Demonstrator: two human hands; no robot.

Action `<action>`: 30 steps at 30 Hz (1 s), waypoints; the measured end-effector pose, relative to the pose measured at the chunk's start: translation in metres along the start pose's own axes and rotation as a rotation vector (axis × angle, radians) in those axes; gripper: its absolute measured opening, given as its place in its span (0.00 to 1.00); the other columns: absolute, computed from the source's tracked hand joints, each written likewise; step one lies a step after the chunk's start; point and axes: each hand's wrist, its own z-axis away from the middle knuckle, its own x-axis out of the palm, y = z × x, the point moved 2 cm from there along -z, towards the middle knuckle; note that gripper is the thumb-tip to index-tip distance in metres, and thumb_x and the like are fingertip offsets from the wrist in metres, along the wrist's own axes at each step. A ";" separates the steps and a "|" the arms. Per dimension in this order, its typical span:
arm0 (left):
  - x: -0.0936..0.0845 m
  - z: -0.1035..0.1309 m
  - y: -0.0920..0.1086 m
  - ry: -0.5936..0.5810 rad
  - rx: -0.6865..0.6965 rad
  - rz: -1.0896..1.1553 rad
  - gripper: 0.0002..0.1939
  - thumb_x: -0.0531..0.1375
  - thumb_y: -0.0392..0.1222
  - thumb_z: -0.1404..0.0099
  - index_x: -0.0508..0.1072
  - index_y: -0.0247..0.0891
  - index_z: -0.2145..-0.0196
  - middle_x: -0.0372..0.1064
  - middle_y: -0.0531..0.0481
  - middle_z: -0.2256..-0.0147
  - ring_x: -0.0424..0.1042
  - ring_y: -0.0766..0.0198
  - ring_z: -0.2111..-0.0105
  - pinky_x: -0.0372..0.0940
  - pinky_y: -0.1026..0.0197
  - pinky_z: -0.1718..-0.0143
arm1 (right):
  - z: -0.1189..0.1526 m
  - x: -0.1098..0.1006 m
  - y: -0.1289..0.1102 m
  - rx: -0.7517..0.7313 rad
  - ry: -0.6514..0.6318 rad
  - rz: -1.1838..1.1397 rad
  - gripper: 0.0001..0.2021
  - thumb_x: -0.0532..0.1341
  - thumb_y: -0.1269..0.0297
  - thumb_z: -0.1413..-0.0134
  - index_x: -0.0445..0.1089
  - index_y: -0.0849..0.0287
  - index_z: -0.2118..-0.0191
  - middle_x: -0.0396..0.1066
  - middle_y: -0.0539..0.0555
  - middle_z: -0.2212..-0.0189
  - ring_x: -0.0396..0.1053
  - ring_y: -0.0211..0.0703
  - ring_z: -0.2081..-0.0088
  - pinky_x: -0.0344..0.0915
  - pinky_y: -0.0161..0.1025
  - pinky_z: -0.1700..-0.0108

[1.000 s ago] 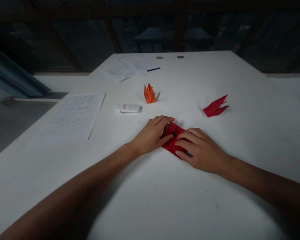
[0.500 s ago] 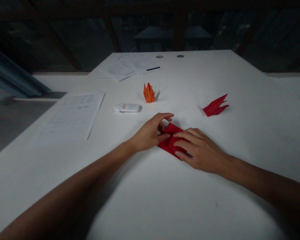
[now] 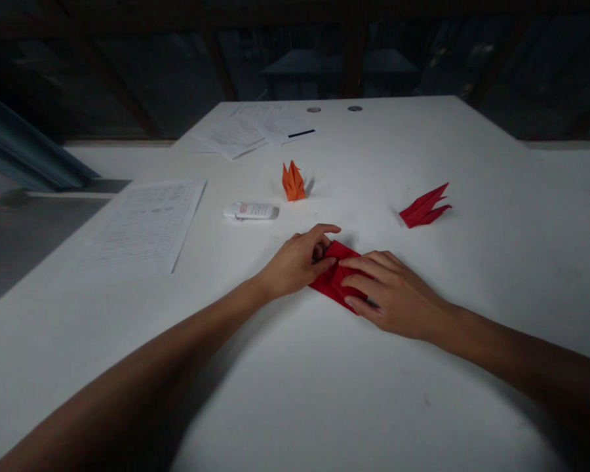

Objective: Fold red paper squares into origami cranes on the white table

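Observation:
A folded piece of red paper lies flat on the white table, its right part covered by fingers. My left hand is at its left edge, with the thumb on the paper and the other fingers curled around that edge. Spread over the right part of the paper, my right hand presses it with slightly bent fingers. An orange folded paper figure stands beyond my left hand. Farther right is a red folded paper figure.
A white bottle lies left of the orange figure. Printed sheets lie at the left, and more papers at the back with a dark strip. Two round discs sit near the far edge.
The left index finger and thumb have shifted very slightly over the red paper. The right hand has stayed in almost the same place.

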 end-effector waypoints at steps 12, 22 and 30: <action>0.001 0.000 0.001 0.008 0.008 0.006 0.25 0.60 0.35 0.35 0.63 0.42 0.41 0.74 0.51 0.62 0.72 0.64 0.67 0.67 0.61 0.63 | 0.001 0.001 0.000 0.008 0.016 -0.036 0.11 0.59 0.63 0.34 0.75 0.57 0.51 0.72 0.60 0.43 0.66 0.57 0.41 0.65 0.56 0.41; 0.002 0.000 -0.001 0.007 0.013 0.008 0.26 0.60 0.35 0.35 0.62 0.42 0.41 0.74 0.51 0.61 0.71 0.65 0.67 0.66 0.62 0.63 | 0.002 0.004 0.001 0.004 0.022 -0.012 0.12 0.60 0.62 0.35 0.75 0.59 0.51 0.73 0.61 0.43 0.66 0.58 0.40 0.65 0.58 0.40; 0.001 0.000 0.001 0.005 0.009 0.008 0.26 0.60 0.34 0.35 0.62 0.41 0.41 0.74 0.51 0.61 0.71 0.65 0.66 0.66 0.62 0.62 | 0.002 0.002 -0.001 0.016 -0.002 0.016 0.13 0.59 0.62 0.34 0.75 0.61 0.49 0.70 0.63 0.40 0.65 0.58 0.39 0.64 0.57 0.38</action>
